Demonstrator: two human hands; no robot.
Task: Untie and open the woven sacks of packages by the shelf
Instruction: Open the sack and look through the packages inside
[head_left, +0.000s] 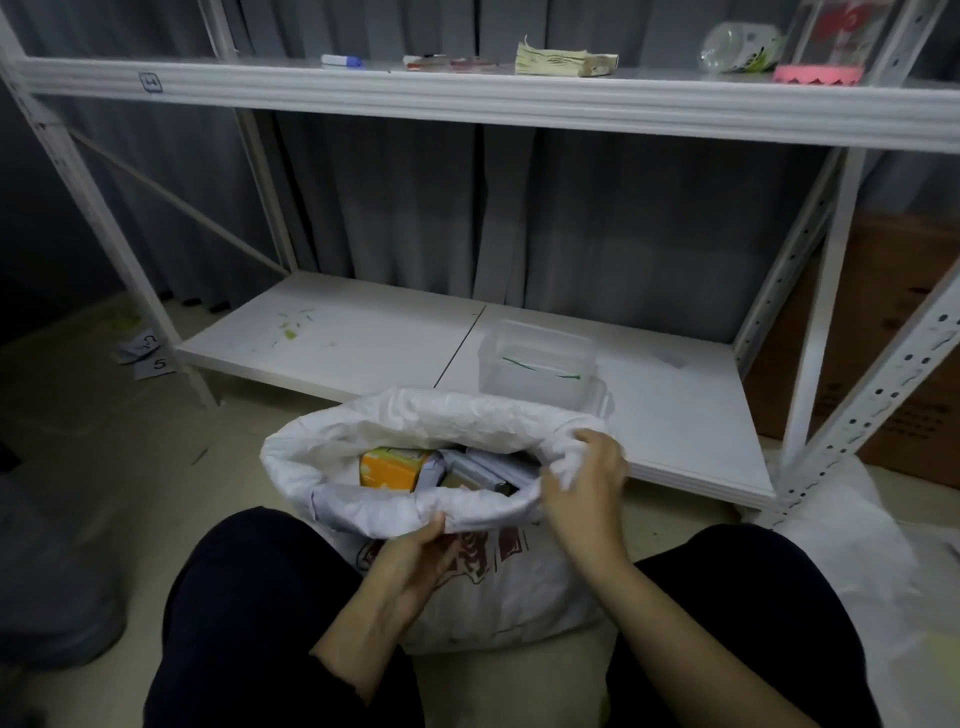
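A white woven sack (488, 587) with dark red print stands on the floor between my knees, in front of the shelf. Its mouth is open and the rim (441, 415) is rolled outward. Inside lie an orange package (392, 470) and grey wrapped packages (493, 470). My left hand (415, 556) grips the near edge of the rolled rim from below. My right hand (584, 480) pinches the rim's right side, fingers curled into the fabric.
A white metal shelf unit stands behind the sack; its low board (332, 343) holds a clear plastic tub (540, 366) containing a green tie. The upper board (467, 98) carries small items. Another white sack (852, 561) lies at right, and cardboard boxes (893, 332) stand behind it.
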